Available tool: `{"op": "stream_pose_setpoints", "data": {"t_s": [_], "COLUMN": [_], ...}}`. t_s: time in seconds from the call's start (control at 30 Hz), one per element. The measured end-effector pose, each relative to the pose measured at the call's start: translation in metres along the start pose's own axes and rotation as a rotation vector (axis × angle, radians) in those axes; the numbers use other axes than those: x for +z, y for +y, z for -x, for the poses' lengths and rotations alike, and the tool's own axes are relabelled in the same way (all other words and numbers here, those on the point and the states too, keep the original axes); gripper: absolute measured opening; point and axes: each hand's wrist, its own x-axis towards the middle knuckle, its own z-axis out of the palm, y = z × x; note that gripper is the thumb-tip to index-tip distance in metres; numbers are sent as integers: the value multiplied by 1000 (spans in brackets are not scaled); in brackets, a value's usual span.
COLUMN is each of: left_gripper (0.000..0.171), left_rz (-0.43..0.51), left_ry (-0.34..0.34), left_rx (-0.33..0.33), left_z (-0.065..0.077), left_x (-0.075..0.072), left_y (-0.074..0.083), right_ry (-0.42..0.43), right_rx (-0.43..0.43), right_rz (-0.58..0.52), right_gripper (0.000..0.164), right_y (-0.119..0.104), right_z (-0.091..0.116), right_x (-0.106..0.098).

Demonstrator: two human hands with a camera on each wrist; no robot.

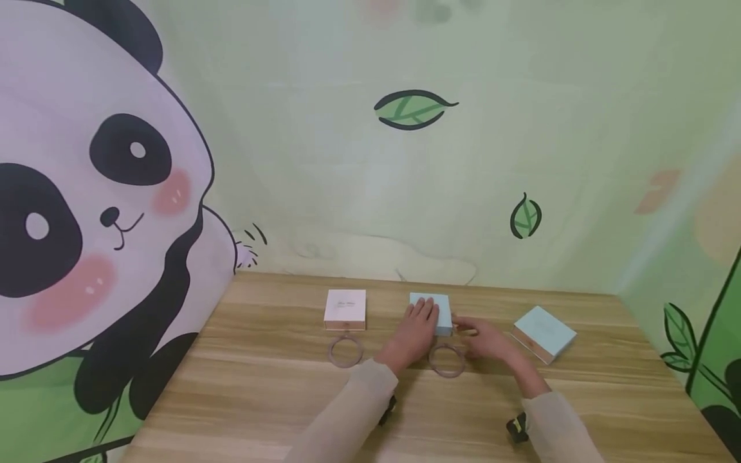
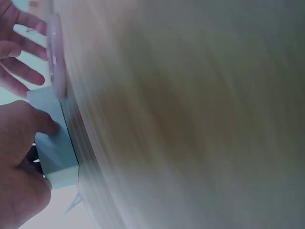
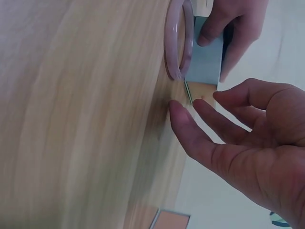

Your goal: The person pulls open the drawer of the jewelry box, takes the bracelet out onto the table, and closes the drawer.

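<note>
A small light blue box [image 1: 442,307] lies in the middle of the table, towards the back. My left hand [image 1: 412,335] holds it, fingers over the lid and the thumb on the near side [image 2: 56,151]. Just right of that box is my right hand [image 1: 487,339], its fingers loosely bent and nothing between them; in the right wrist view they point at the box's brown end [image 3: 202,90]. A pale mauve bangle [image 1: 447,375] lies flat in front of the box, between the two hands; neither hand grips it.
To the left stands a pink-white box [image 1: 345,307] with a second bangle [image 1: 330,353] before it. Another light blue box [image 1: 544,329] with a brown side sits askew to the right. Behind the wooden table [image 1: 243,399] hangs a printed panda backdrop [image 1: 301,161].
</note>
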Motion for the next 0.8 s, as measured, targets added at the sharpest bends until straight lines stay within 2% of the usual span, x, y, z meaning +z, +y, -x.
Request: {"op": "stream_pose_setpoints", "data": {"t_s": [0.07,0.17,0.27,0.43,0.6,0.7,0.8], "left_gripper": [55,65,64,62,54,39,47], "left_rz": [13,50,106,195,227,289,322], "left_ry": [14,35,72,145,225,211,158], "left_rx": [-12,-35,-35,-25,-74,-110,-149], "left_z": [-1,-2,-1,1,2,0,-6], "left_x": [0,0,-1,3,6,8,11], "left_y": [1,2,3,0,-4,-1,7], "right_ry": [8,39,83,96,106,124,156], "right_rx": [18,13,10,-41,-108,-107,-103], "right_rz": [13,126,201,169,241,301,361], "right_gripper": [50,45,41,42,37,31,27], "right_y": [-2,-5,-7,-2,3,7,11], "right_z": [5,16,31,50,58,64,70], "right_x": [-4,-10,-15,-23,-23,-18,-10]}}
